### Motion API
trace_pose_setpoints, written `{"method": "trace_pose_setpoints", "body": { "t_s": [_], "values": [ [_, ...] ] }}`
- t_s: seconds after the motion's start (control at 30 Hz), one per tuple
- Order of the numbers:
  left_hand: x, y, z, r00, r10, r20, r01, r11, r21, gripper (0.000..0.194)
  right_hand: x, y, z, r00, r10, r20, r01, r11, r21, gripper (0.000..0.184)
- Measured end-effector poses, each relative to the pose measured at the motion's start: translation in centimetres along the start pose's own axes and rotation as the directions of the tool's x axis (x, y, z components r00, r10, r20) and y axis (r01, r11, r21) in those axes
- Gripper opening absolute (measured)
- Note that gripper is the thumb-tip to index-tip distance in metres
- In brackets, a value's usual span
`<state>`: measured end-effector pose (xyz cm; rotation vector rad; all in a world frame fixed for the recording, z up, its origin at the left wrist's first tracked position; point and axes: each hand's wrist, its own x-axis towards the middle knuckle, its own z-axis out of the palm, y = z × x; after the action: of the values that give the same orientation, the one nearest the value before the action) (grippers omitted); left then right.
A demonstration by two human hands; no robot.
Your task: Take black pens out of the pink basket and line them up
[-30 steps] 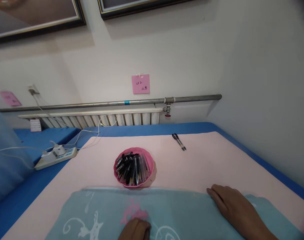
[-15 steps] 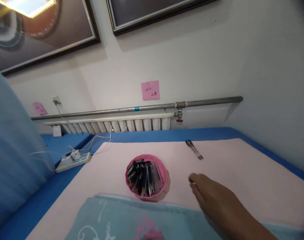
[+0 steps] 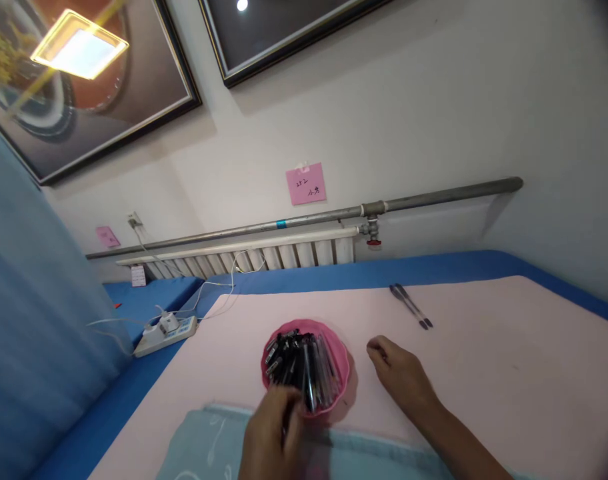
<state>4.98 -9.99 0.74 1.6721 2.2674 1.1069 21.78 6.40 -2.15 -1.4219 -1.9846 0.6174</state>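
Note:
A pink scalloped bowl (image 3: 345, 347) holds many pens (image 3: 308, 367), some with black caps and some with clear barrels. My left hand (image 3: 273, 427) is curled at the bowl's near edge, covering part of it. Its thumb and forefinger bend towards each other; blur hides whether anything is between them. To the right of the bowl, my right hand (image 3: 404, 377) is closed over the pink sheet, fingers folded in, their contents hidden. Beyond it, two pens (image 3: 411, 307) lie side by side on the sheet, apart from the hand.
A pink sheet (image 3: 484, 360) covers the blue surface (image 3: 384, 268). Pale blue patterned cloth (image 3: 209, 443) lies in front. A white power strip (image 3: 167, 335) with plugs and cords sits left, near a blue curtain (image 3: 49, 320). Behind are a radiator (image 3: 264, 257) and pipe (image 3: 434, 198).
My left hand has come into view at the bowl's near edge. My right hand stays right of the bowl, with more forearm showing. The camera view has shifted; the two pens lie unmoved.

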Motion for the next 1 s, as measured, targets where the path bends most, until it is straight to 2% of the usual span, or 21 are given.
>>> {"method": "trace_pose_setpoints", "body": {
  "t_s": [0.07,0.13,0.23,0.33,0.47,0.73,1.0],
  "values": [
    [3.9,0.1,-0.3,0.989,-0.075,0.126,0.058,0.989,0.137,0.021,0.2,0.0,0.0,1.000,-0.004,-0.001,0.004,1.000,0.030,0.020],
    [6.8,0.2,-0.1,0.961,-0.175,0.214,0.092,0.932,0.350,0.021,0.3,-0.2,-0.1,1.000,-0.008,-0.008,0.009,0.999,0.050,0.019],
    [8.9,0.1,0.9,0.934,-0.239,0.265,0.098,0.886,0.454,0.016,0.4,-0.3,-0.3,1.000,0.001,-0.021,0.000,0.998,0.065,0.019],
    [9.4,-0.2,1.7,0.920,-0.263,0.291,0.094,0.868,0.487,0.016,0.4,-0.4,-0.5,1.000,0.010,-0.023,-0.008,0.997,0.073,0.019],
    [9.9,-0.5,1.7,0.914,-0.274,0.299,0.101,0.867,0.487,0.015,0.5,-0.7,-0.5,1.000,-0.010,-0.011,0.011,0.996,0.091,0.019],
    [10.5,-0.8,1.2,0.933,-0.275,0.234,0.174,0.910,0.377,0.015,0.4,-1.2,0.0,0.998,-0.062,0.008,0.060,0.991,0.122,0.020],
    [10.6,0.6,4.0,0.947,-0.264,0.184,0.209,0.939,0.273,0.006,0.4,-1.4,0.1,0.995,-0.095,0.010,0.092,0.984,0.154,0.019]
  ]
}}
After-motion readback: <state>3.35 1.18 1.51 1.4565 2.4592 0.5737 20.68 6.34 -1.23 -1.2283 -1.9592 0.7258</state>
